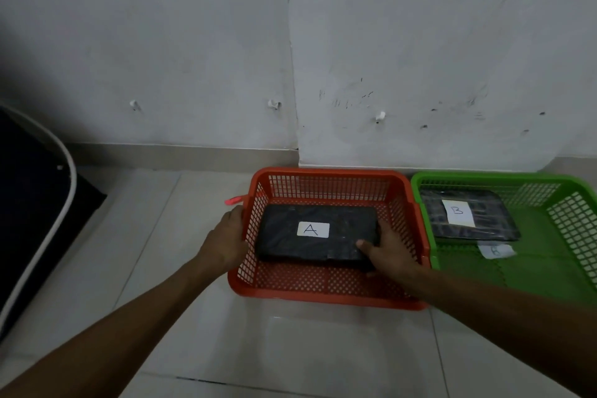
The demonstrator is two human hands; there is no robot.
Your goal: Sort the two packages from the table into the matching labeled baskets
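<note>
Forearms reach toward the red basket (326, 296). Inside it the right hand (386, 255) grips the "A" package (318, 233); the left hand (226, 237) holds its left wall. Releasing unevenly could leave the package tilted. Right of it, the "B" package (468, 215) lies in the green basket (578, 223).

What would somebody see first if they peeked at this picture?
Probably the bright orange basket in the middle of the floor, with a black package marked A inside and the right hand gripping its corner. The left hand holds the basket's left rim. Beside it, a green basket holds a package marked B.
</note>
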